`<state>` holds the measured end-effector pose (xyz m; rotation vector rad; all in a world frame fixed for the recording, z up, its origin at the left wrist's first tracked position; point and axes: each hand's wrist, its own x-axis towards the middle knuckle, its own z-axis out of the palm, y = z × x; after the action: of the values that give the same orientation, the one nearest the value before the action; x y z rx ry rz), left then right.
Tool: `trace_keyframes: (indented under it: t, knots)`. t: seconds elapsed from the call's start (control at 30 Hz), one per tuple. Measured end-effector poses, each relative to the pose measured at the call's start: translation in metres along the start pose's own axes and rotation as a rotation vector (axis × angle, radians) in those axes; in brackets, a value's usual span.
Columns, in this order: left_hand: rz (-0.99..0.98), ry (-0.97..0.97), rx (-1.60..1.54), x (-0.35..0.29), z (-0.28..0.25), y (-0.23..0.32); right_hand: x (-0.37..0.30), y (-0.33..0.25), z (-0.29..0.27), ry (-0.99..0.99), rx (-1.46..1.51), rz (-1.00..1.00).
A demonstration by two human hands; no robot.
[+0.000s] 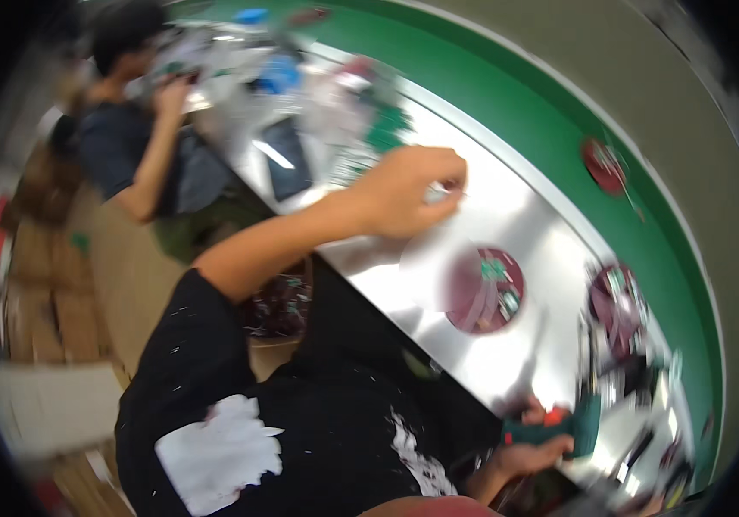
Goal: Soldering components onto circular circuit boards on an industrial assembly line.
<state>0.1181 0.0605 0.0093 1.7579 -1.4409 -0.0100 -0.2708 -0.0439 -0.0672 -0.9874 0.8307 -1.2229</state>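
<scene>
My left hand [417, 191] reaches across the metal bench with its fingers curled round a small whitish piece [436, 192], too blurred to name. Below that hand a pale translucent round shape [425, 274] overlaps the edge of a maroon disc [480, 320]. Small green and white parts [507, 302], which look like circuit boards, lie on this disc. Low on the right, my right hand [535, 455] is wrapped round a dark green power screwdriver [587, 426] with red details. The tool's front end points away from me over the bench.
Another maroon disc with parts [615, 302] stands further right, near several blurred tools [641, 448]. A dark tablet-like panel [287, 159] and plastic bags [343, 99] lie to the left. A co-worker [128, 129] sits there. Cardboard boxes [50, 284] are stacked behind.
</scene>
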Motion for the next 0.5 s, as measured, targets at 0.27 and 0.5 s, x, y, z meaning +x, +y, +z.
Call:
trace_keyframes:
  t: [0.27,0.5]
  knots:
    - [0.231,-0.329,-0.289,0.047,0.086,0.021,0.003,-0.01,0.025,-0.141,-0.247,-0.184]
    - [0.062,-0.492,-0.372,0.049,0.064,0.004,0.004,-0.001,0.014,-0.142,-0.253,-0.242]
